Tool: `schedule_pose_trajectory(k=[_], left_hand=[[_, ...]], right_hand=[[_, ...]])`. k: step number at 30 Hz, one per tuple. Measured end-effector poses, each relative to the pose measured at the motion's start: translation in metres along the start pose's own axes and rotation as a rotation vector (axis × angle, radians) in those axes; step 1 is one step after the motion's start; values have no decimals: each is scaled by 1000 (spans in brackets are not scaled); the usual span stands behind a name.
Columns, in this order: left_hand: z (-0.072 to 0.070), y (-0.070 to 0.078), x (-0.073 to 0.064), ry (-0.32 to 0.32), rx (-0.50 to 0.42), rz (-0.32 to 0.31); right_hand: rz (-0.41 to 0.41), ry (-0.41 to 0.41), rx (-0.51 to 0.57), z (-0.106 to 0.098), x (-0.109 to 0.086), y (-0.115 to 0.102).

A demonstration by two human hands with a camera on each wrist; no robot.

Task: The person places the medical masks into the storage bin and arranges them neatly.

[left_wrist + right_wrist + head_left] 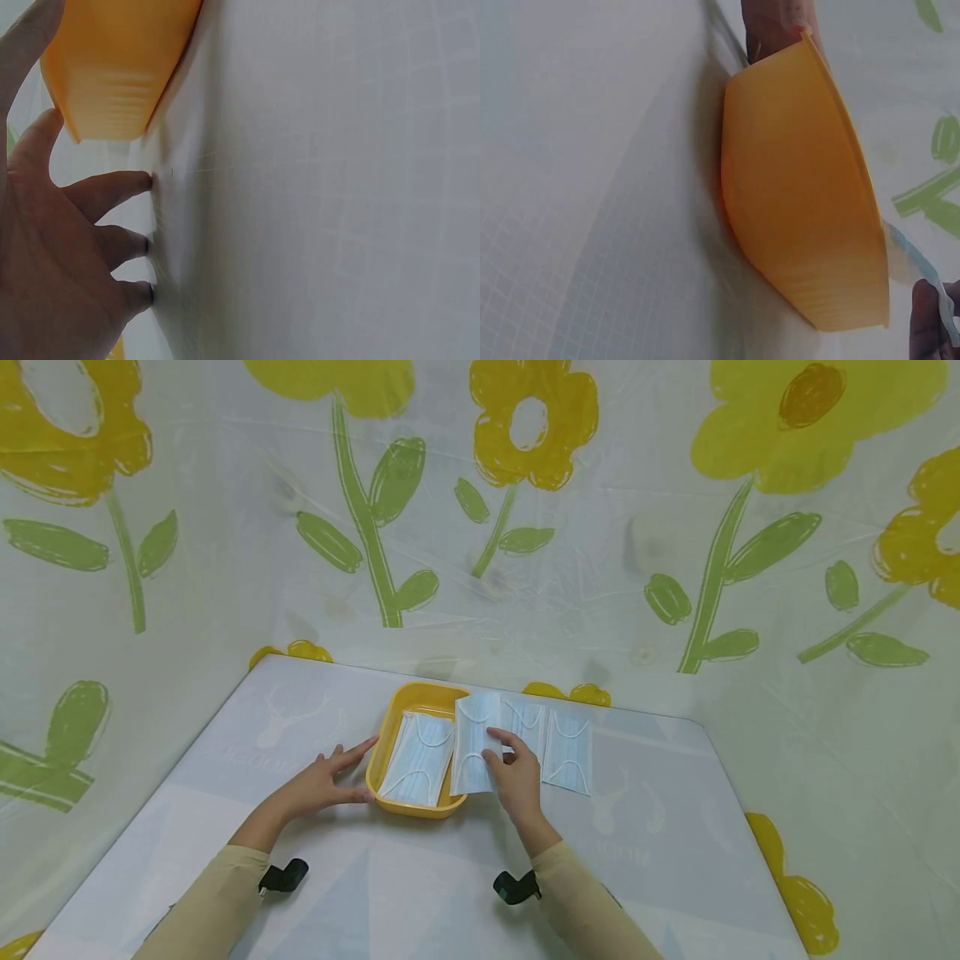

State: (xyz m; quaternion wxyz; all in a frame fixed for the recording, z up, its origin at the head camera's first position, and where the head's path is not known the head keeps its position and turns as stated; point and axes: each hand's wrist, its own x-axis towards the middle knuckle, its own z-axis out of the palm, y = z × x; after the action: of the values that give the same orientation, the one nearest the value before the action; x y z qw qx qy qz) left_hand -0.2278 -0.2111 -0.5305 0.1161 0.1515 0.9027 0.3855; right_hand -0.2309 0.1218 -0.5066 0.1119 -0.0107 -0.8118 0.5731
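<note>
A yellow plastic basin [420, 811] stands on the table with light blue face masks [415, 760] with white ear loops lying inside. My right hand [519, 781] pinches another face mask [471, 739] between thumb and fingers, over the basin's right rim. In the right wrist view, this mask [909, 251] reaches past the rim. My left hand [324, 785] has its fingers spread, with index finger and thumb against the basin's left side. The left wrist view shows its other fingertips [142, 244] down at the table surface.
To the right of the basin, two more face masks lie on the table, one [531, 720] partly behind my right hand and one [576, 752] farther right. The pale patterned table [675, 860] meets a flower-printed curtain [585, 568] behind.
</note>
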Motion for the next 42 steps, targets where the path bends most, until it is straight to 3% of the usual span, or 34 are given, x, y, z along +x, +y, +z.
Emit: schedule_pose_trajectory(k=[21,32,42], left_hand=[[0,-1,1,-3,-5,3],[1,-4,1,0,-8,20],[0,-3,1,4,-7,23]], right_hand=[[66,-64,29,32,-2,-10],[140,-92,36,50,-4,-25],[82,-134,58,67,-6,-33]])
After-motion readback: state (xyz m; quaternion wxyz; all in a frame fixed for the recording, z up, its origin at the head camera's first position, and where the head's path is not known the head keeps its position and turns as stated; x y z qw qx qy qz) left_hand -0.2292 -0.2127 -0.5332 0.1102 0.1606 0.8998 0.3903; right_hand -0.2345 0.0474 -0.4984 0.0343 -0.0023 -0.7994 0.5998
